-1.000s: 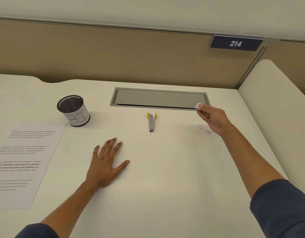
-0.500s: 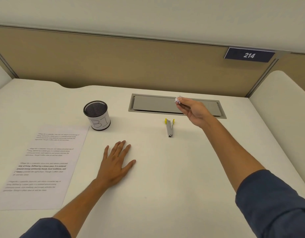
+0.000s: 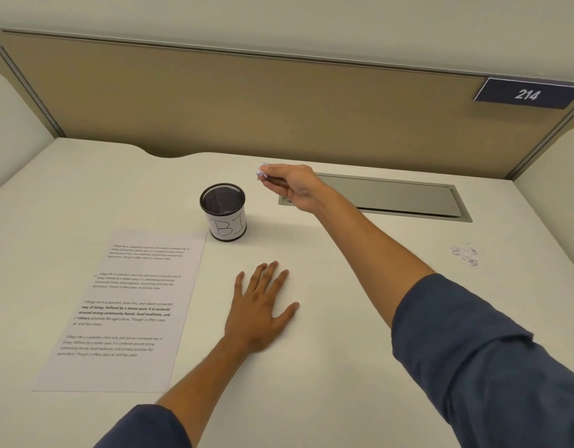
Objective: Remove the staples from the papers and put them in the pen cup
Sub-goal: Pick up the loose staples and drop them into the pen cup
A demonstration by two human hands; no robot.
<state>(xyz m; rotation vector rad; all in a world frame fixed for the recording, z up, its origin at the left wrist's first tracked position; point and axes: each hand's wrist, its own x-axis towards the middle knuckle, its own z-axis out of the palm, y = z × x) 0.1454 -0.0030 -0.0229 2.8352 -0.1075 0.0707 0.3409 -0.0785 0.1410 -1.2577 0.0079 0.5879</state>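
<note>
Nearest the camera, well short of the pen cup (image 3: 223,212), the left hand (image 3: 261,310) lies flat on the desk (image 3: 344,318), fingers spread and holding nothing; to the near left of the cup lies the printed paper (image 3: 124,310), its far corner almost touching the cup's base; far to the cup's right sits a small scatter of pulled staples (image 3: 465,253), not yet collected; just beyond and right of the cup's rim, the right hand (image 3: 290,185) hangs in the air, fingertips pinching a small clump of staples (image 3: 261,171). By this showing the staples seem out of the sheet; what likely remains is dropping the pinched clump in, then gathering the scatter.
</note>
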